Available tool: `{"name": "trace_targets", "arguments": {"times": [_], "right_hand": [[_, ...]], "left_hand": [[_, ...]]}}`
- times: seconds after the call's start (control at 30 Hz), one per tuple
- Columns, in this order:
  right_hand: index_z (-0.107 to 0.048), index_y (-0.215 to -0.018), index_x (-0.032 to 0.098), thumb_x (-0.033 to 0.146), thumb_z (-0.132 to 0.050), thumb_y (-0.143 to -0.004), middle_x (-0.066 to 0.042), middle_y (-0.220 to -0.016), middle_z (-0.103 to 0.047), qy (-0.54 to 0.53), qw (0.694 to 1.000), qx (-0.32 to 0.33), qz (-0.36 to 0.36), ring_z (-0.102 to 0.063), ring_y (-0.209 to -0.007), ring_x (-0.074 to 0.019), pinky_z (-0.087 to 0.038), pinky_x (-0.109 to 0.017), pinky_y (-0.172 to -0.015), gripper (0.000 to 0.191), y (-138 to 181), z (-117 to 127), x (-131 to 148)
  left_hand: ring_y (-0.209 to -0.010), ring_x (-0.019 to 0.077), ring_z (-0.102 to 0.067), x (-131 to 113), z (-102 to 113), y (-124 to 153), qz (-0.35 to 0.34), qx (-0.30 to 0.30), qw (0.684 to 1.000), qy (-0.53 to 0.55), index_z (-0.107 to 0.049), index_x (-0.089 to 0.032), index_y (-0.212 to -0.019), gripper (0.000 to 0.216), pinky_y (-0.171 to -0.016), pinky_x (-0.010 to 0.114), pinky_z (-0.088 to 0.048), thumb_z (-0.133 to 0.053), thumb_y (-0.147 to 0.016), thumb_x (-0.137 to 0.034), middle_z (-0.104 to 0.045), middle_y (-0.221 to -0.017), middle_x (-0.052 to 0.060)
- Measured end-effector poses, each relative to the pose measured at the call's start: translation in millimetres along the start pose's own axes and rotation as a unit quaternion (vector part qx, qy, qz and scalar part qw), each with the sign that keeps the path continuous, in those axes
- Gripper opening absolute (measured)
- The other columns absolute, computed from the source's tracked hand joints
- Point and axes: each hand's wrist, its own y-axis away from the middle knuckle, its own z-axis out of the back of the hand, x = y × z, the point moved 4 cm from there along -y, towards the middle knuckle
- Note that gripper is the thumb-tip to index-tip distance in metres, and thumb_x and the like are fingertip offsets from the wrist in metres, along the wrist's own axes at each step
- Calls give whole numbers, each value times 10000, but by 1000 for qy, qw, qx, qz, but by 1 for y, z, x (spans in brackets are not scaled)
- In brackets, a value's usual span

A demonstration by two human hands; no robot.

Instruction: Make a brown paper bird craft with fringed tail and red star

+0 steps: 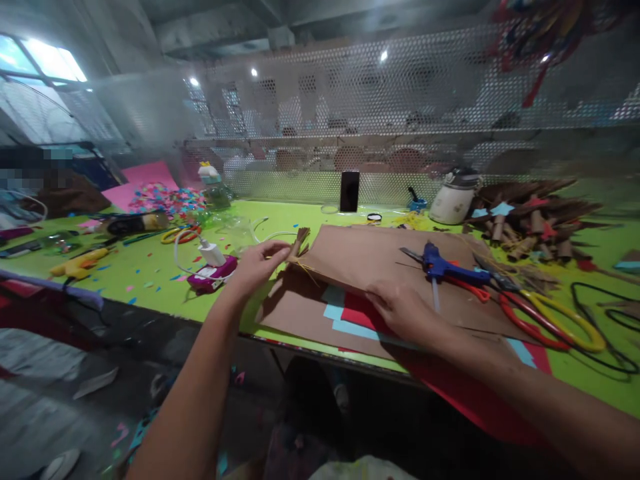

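Observation:
My left hand (257, 267) pinches the handle of a small brown paper broom (300, 241) at the left corner of a brown cardboard sheet (365, 257). My right hand (400, 310) lies on the stacked sheets, fingers slipped under the lifted cardboard's front edge, beside red paper (357, 308) and light blue paper (334, 312). A second brown sheet (295, 310) lies beneath them on the green table (150, 263).
A blue glue gun (443, 265) and red and yellow scissors (545, 313) rest on the cardboard. A pile of finished brown brooms (530, 213), a white jar (454, 197), a phone (349, 191), a charger on a pink case (213, 263) and confetti (167, 199) surround it.

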Motion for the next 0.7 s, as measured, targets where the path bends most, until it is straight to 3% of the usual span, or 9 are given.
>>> {"name": "trace_targets", "arguments": {"times": [0.07, 0.2, 0.3, 0.37, 0.43, 0.5, 0.57, 0.7], "right_hand": [[-641, -805, 156, 193, -407, -879, -85, -796, -670, -10, 1000, 5, -4, -587, -751, -188, -377, -263, -657, 248, -4, 3, -2], [-674, -822, 165, 232, -450, -862, -63, -778, -699, -32, 999, 31, -2, -598, -682, -163, -387, -239, -611, 237, -11, 10, -7], [-694, -818, 170, 265, -491, -841, -37, -757, -710, -46, 997, 54, 5, -599, -640, -145, -393, -220, -573, 225, -15, 14, -10], [-702, -829, 168, 261, -493, -838, -28, -765, -714, -46, 997, 58, 4, -599, -641, -140, -395, -216, -566, 228, -18, 16, -11], [-706, -848, 172, 242, -504, -827, -20, -773, -716, -41, 998, 56, -1, -599, -649, -138, -398, -214, -572, 214, -20, 19, -11], [-707, -858, 183, 228, -537, -805, -12, -774, -715, -32, 998, 51, -5, -598, -659, -135, -402, -212, -585, 185, -19, 24, -10], [-702, -873, 184, 220, -553, -797, -18, -792, -709, -18, 999, 31, -10, -596, -687, -139, -408, -218, -616, 171, -13, 36, -9], [-670, -901, 144, 211, -483, -851, -72, -859, -667, 29, 998, -45, -23, -575, -774, -164, -405, -264, -707, 205, 23, 69, -4]], "left_hand": [[-880, 225, -601, -13, 2, 4, -64, 22, 993, -97, -681, -180, -897, 281, -800, 345, -453, -616, -721, -389, -670, -921, 71], [-958, 211, -573, -50, -7, 25, -208, -9, 957, -200, -639, -186, -990, 257, -875, 344, -423, -549, -784, -311, -635, -1004, 81], [-1039, 213, -529, -72, -39, 42, -277, 68, 929, -235, -584, -197, -1109, 331, -896, 347, -414, -538, -785, -247, -578, -1109, 92], [-1096, 235, -488, -77, -65, 48, -318, 141, 893, -285, -522, -216, -1205, 458, -924, 366, -389, -568, -750, -216, -535, -1187, 92], [-1022, 241, -527, -73, -84, 45, -336, 184, 859, -339, -573, -208, -1143, 405, -883, 357, -398, -564, -738, -193, -582, -1112, 89], [-833, 217, -585, -64, -95, 33, -314, 186, 845, -391, -670, -195, -909, 211, -760, 318, -423, -508, -774, -198, -638, -910, 80], [-708, 212, -586, -57, -98, 19, -300, 165, 849, -403, -681, -177, -757, 199, -661, 308, -411, -485, -775, -206, -633, -774, 89], [-637, 189, -569, -54, -96, 5, -298, 135, 858, -396, -672, -190, -686, 199, -598, 282, -379, -488, -753, -227, -626, -709, 71]]}}
